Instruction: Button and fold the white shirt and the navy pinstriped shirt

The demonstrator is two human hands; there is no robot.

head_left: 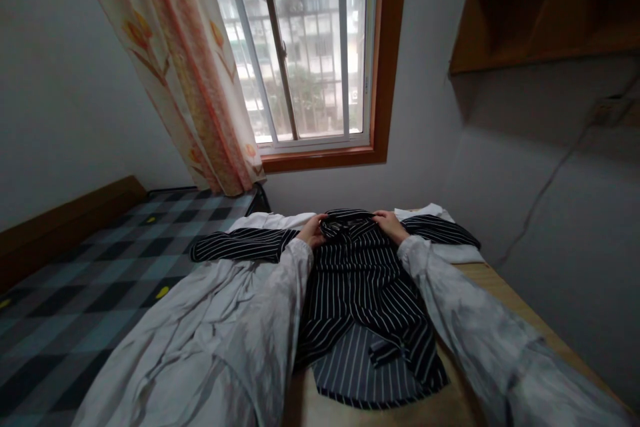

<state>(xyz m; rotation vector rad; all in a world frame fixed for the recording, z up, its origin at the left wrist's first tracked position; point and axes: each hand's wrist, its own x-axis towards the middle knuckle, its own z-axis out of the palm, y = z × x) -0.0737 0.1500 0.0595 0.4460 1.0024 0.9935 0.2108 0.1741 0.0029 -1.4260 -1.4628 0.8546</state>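
Note:
A black shirt with white stripes [360,273] lies spread on a wooden table [310,407], its collar away from me and its hem toward me. The paler inside of the back shows at the hem. One sleeve reaches out to the left and the other to the right. My left hand [313,231] pinches the collar's left side. On the collar's right side, my right hand [392,225] has its fingers closed on the fabric. White cloth [273,221] lies partly under the sleeves.
A light grey-white cloth [185,327] hangs in folds along the table's left. Beyond it is a bed [90,287] with a checked cover. Ahead are a window [310,47] and a flowered curtain [185,73]. A wooden shelf [540,13] hangs on the right wall, above a cable [545,187].

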